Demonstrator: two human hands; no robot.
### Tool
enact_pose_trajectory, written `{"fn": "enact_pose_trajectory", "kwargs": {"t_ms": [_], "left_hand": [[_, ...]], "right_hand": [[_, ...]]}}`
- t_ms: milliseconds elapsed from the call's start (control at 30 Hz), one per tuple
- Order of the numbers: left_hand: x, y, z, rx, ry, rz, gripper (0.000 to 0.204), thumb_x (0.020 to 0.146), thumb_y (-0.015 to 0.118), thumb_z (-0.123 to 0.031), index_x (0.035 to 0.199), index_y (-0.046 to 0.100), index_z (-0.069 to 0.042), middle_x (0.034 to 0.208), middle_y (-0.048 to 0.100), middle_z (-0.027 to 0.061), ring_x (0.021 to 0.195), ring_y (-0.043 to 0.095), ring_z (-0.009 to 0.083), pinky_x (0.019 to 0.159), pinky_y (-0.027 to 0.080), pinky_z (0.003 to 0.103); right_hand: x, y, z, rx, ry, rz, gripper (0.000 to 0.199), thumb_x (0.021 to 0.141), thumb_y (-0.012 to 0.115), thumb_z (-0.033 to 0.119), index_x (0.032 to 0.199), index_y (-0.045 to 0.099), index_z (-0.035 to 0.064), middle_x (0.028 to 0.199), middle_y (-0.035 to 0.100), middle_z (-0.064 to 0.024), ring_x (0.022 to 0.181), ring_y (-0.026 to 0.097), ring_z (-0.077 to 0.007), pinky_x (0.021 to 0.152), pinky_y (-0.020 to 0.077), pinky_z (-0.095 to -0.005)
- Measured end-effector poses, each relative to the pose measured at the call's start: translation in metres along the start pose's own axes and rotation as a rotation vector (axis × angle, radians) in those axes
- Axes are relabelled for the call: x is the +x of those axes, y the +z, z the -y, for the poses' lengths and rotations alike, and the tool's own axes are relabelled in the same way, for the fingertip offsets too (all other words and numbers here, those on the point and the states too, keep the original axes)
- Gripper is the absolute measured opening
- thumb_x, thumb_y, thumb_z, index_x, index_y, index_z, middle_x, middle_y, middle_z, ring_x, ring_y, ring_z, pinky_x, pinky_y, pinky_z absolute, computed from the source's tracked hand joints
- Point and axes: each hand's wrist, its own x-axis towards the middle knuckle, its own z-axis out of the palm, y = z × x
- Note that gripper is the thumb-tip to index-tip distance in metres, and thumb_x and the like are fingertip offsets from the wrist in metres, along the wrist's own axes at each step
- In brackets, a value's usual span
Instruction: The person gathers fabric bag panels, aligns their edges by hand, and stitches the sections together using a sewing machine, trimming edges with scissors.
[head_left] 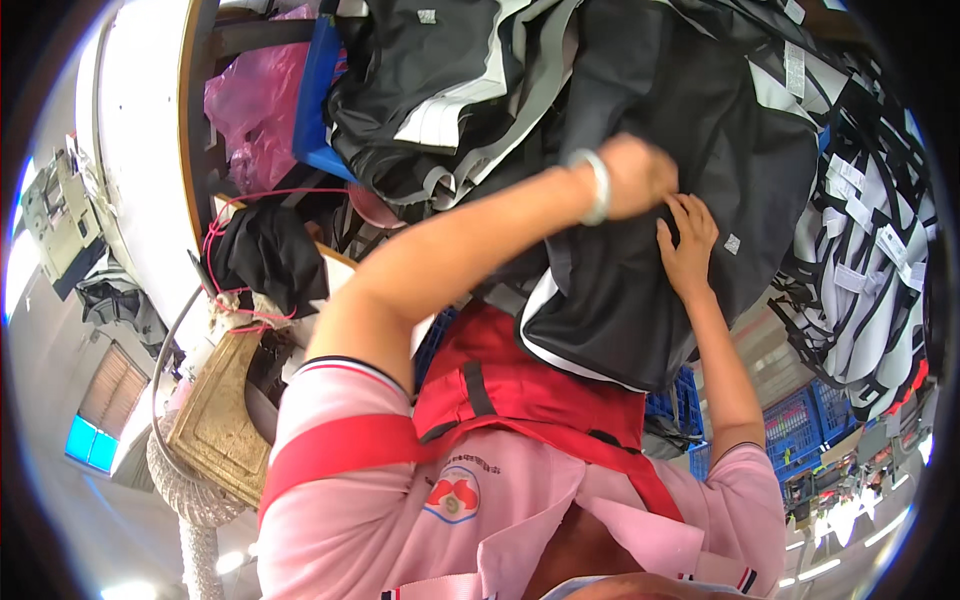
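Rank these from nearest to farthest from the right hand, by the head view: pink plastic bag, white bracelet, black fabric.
1. Black fabric: under the right hand.
2. White bracelet: left of it.
3. Pink plastic bag: far upper left.

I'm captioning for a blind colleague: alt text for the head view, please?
The left hand, white bracelet at its wrist, and right hand are close together on black fabric. Below is a red apron; black-and-white cloth is piled above, and pink plastic shows at upper left.
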Motion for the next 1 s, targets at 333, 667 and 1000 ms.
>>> {"fn": "enact_pose_trajectory", "kwargs": {"t_ms": [333,667,1000], "left_hand": [[-0.139,-0.049,0.146,0.548,-0.966,-0.069,0.091,0.090,0.038,-0.066,0.153,0.010,-0.007,0.158,0.006,0.0240,0.146,0.005,0.0392,0.116,0.006,0.050],[-0.130,-0.027,0.231,0.658,-0.829,-0.355,0.097,0.087,0.048,-0.065,0.152,0.006,-0.007,0.157,0.000,0.0265,0.145,-0.002,0.0433,0.116,0.001,0.051],[-0.089,0.013,-0.001,0.418,-0.010,0.125,0.061,0.081,0.067,-0.045,0.131,0.050,-0.013,0.138,0.044,0.0176,0.131,0.038,0.0375,0.108,0.031,0.053]], "right_hand": [[0.034,0.123,0.033,-0.023,-0.254,-0.030,0.031,0.085,0.061,0.024,0.114,0.062,0.0137,0.141,0.046,-0.0096,0.135,0.037,-0.0265,0.109,0.0242,-0.0435],[0.094,0.197,0.003,-0.229,-0.319,-0.163,0.031,0.085,0.059,0.028,0.115,0.062,0.0227,0.136,0.050,0.0000,0.132,0.040,-0.0179,0.106,0.0262,-0.0398],[0.060,0.138,0.012,0.063,-0.250,-0.064,0.041,0.087,0.060,0.024,0.127,0.057,0.0138,0.143,0.044,-0.0071,0.134,0.038,-0.0269,0.109,0.0273,-0.0412]]}}
